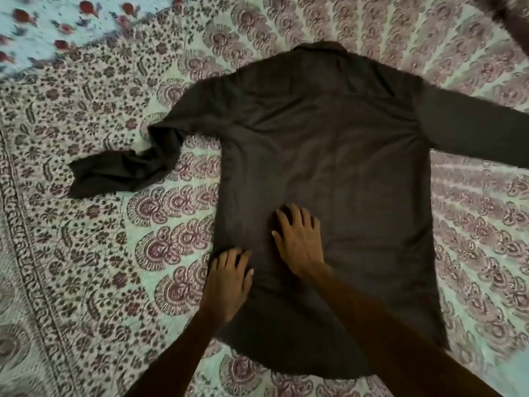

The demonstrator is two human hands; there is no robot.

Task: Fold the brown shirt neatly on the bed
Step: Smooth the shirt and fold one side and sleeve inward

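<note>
Nearest, along the bottom edge: two bare forearms over the rounded hem (300,365) of a dark brown long-sleeved cloth shirt (329,156). Left hand (229,277) planted on the shirt's left side edge, fingers bent and a little apart, tips down on the fabric; cannot tell whether any cloth is caught under them. Right hand (299,239) just beyond and beside it, laid palm-down on the lower middle of the shirt, fingers straight and fanned out, pressing flat.

Underneath everything, a pale green cotton bedsheet (114,253) printed with maroon paisley and leaf motifs, rows fanning outward from beneath the shirt, a dense border band down the left side.

Shirt spread flat on that sheet, in the centre of view, long axis running straight away from the person: hem near, collar (319,48) far. Left sleeve (123,167) bent partway along and crumpled, its end bunched and pointing left. Right sleeve (472,133) stretched smooth to the right, cut off by the edge of the view.

Farthest, upper left: a blurred pale blue cloth with red flower prints (43,21), meeting the green sheet. Upper right corner: a dark blurred shape (509,21), too indistinct to name.
</note>
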